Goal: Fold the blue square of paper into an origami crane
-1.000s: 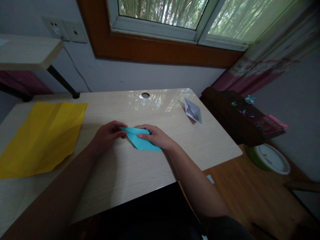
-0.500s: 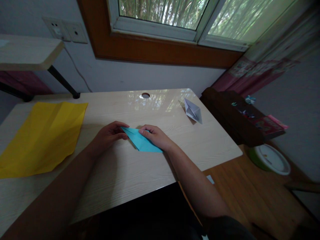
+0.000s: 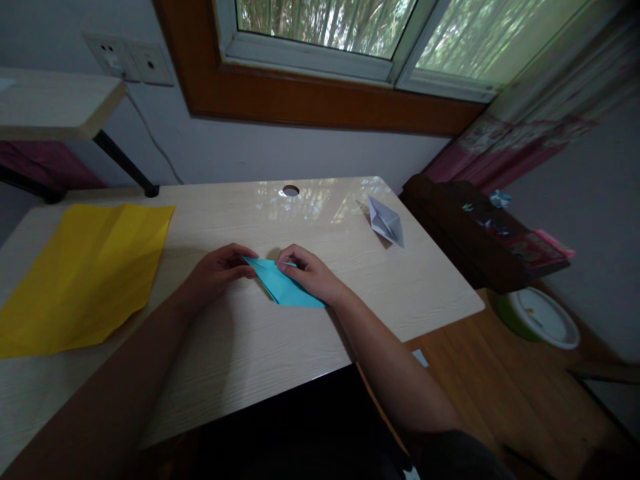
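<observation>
Head view: blue folded paper (image 3: 287,288) between both hands, above the near-middle of the desk (image 3: 280,347).
Left hand (image 3: 213,273): thumb and fingers clamped on the paper's pointed left end, index finger at the upper side, thumb below it. Right hand (image 3: 316,275): thumb and index finger brought together at the paper's upper edge, the palm side over its right part; whether a layer is gripped between these fingertips cannot be told. The lower edge and lower right corner lie outside the fingers. Yellow sheet (image 3: 90,280) well apart at left; white folded paper (image 3: 386,223) well apart at right.
</observation>
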The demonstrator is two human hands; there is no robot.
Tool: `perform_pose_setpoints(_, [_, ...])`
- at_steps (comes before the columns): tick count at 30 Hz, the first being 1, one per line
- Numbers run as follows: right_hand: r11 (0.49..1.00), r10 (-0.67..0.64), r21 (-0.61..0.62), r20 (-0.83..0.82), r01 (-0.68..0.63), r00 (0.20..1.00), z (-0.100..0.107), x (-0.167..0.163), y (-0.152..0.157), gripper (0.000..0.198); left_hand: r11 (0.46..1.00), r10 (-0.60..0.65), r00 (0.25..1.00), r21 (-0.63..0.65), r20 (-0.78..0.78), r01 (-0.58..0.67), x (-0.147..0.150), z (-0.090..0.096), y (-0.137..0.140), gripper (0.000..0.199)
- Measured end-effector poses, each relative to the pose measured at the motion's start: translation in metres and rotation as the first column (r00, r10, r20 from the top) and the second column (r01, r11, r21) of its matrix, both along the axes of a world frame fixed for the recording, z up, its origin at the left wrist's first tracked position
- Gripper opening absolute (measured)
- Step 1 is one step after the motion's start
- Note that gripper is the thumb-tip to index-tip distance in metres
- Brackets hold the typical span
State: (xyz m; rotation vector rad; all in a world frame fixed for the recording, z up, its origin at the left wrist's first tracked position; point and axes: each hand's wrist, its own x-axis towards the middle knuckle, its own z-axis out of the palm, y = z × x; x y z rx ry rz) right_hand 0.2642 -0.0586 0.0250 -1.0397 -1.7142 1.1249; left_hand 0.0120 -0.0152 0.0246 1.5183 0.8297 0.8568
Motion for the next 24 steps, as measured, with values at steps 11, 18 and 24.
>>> perform_pose_setpoints(11, [0.997, 0.018, -0.078, 0.069, -0.013, 0.997, 0.014, -0.001, -0.006, 0.025, 1.000, -0.008, 1.000, 0.014, -0.014, 0.008, 0.001, 0.004, -0.001, 0.037])
perform_pose_setpoints(18, [0.997, 0.019, -0.079, 0.061, -0.014, 0.998, 0.005, 0.000, -0.003, 0.034, 1.000, -0.002, 0.999, 0.023, -0.045, 0.003, -0.001, 0.002, -0.002, 0.036])
perform_pose_setpoints(24, [0.997, 0.034, -0.077, 0.050, -0.030, 0.998, 0.003, 0.001, -0.001, 0.032, 1.000, 0.011, 0.999, 0.025, -0.050, -0.010, -0.001, 0.001, -0.001, 0.033])
